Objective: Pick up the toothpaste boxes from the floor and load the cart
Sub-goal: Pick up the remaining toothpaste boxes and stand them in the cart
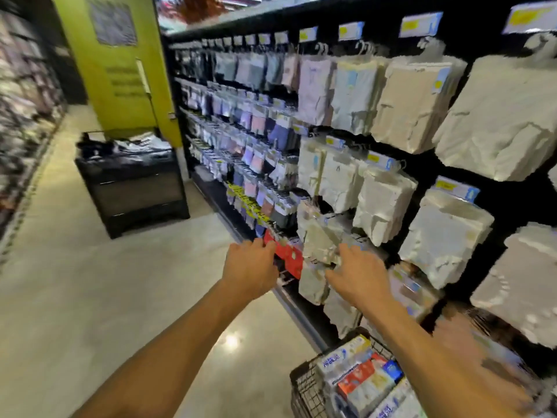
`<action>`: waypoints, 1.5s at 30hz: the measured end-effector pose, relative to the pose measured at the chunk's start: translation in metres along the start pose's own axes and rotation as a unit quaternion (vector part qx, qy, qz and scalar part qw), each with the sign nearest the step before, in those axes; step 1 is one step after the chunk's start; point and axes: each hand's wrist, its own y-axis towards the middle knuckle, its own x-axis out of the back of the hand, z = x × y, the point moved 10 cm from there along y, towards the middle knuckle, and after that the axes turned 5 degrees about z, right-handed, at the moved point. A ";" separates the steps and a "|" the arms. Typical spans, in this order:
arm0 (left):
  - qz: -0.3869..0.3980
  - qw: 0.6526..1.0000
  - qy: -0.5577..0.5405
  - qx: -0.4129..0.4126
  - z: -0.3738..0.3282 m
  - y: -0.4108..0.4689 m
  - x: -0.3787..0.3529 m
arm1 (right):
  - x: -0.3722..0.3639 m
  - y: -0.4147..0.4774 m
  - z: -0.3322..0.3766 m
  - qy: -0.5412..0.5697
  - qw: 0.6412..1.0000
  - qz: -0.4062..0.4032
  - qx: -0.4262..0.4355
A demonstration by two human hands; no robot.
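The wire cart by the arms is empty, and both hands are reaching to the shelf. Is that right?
Not quite. The head view shows the wire cart holds boxes, so it is not empty. The rest stands: the left hand and the right hand both reach to the shelf.

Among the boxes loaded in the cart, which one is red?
The red box lies in the middle of the load in the cart, just below the white-and-blue box at the top. The boxes around it are white or blue.
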 end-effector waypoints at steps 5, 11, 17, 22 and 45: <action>0.005 0.988 0.006 0.155 0.154 -0.090 0.005 | -0.023 -0.004 0.161 0.023 0.990 0.010 0.138; 0.023 0.956 -0.010 0.293 0.313 -0.226 -0.020 | -0.070 -0.048 0.346 0.049 0.962 0.043 0.265; 0.052 0.934 0.016 0.352 0.433 -0.337 -0.050 | -0.122 -0.086 0.484 0.060 0.945 0.073 0.313; 0.084 0.938 0.033 0.333 0.496 -0.363 -0.096 | -0.170 -0.095 0.563 0.100 0.943 0.082 0.306; 0.291 0.843 -0.181 0.415 0.625 -0.422 -0.713 | -0.813 -0.102 0.610 -0.008 0.901 0.321 0.291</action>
